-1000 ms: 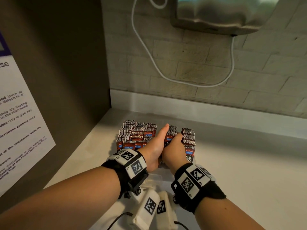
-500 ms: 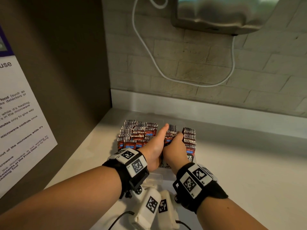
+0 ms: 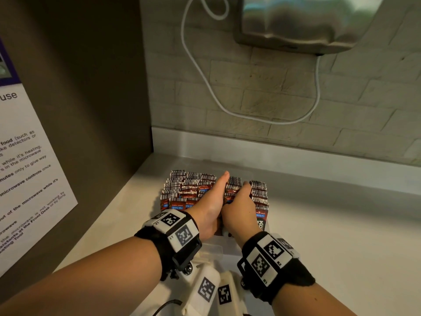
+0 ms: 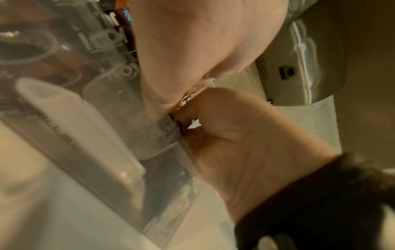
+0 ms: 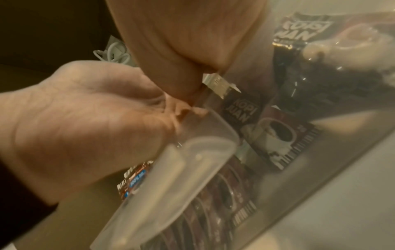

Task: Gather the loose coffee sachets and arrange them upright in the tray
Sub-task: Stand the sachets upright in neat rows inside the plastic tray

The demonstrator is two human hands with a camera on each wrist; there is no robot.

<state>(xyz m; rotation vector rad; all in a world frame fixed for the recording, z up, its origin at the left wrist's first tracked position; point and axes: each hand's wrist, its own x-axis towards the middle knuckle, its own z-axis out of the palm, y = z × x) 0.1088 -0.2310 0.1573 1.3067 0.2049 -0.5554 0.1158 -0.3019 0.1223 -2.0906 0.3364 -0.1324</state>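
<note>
Head view: both hands sit together over a clear plastic tray (image 3: 214, 248) on the pale counter (image 3: 330, 242), tray already packed with rows of upright coffee sachets (image 3: 189, 190). Left hand (image 3: 213, 208) lies flat, fingers straight, its edge pushed down between the left block of sachets and a middle bundle (image 3: 232, 187). Right hand (image 3: 241, 207) has fingers curled round that bundle from the right, thumb side hidden, so it looks like a clamp on the stack, though how tight I cannot tell. More upright sachets (image 3: 259, 192) stand just right of the right hand. Right wrist view is blurry: shows the tray wall (image 5: 183, 169), sachets behind it printed with a coffee cup (image 5: 278, 135), and one silver sachet edge (image 5: 220, 82) poking out between the two hands. Left wrist view mostly palm and tray plastic, soft focus. No loose sachets visible on the counter, so task looks near done, likely seating the last bundle. Risks: bundle fans out or tips sideways if the right hand lets go before it's wedged; left hand pulling out could drag neighbours up or knock the left rows over; forcing a too-thick bundle into a tight gap could crumple sachets or shift the light tray.
</note>
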